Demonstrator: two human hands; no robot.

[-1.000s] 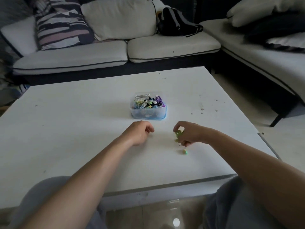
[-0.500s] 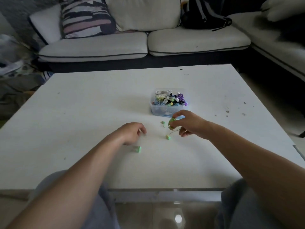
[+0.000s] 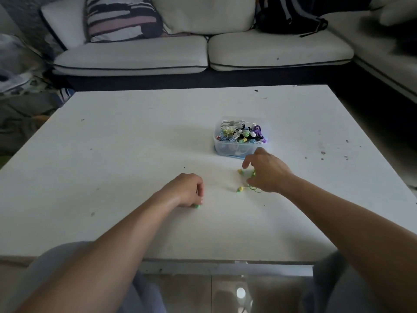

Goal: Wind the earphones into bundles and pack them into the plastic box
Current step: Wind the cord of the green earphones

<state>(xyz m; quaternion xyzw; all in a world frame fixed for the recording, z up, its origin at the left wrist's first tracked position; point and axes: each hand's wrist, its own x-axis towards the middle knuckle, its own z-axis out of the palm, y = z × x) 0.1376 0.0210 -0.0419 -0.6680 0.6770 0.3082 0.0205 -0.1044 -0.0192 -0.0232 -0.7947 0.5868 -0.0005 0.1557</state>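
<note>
You sat at a white table (image 3: 112, 154) with both forearms reaching over its near edge. The clear plastic box (image 3: 237, 151) stood near the table's middle, a little toward the right edge, already heaped with wound cords in several colours. One pair of green earphones (image 3: 240, 189) lay loose on the table, just on the near side of the box.

Your right hand (image 3: 267, 171) arched over that cord, its lower fingers curled round part of it and the forefinger lifted. Your left hand (image 3: 185, 190), toward the near edge and apart from the right, was curled, pinching a small green end piece (image 3: 197, 206) against the table.

This pair looked unwound, so the winding step was in hand. The next move probably called for looping the cord into a tight bundle, then setting it on the heap.
</note>
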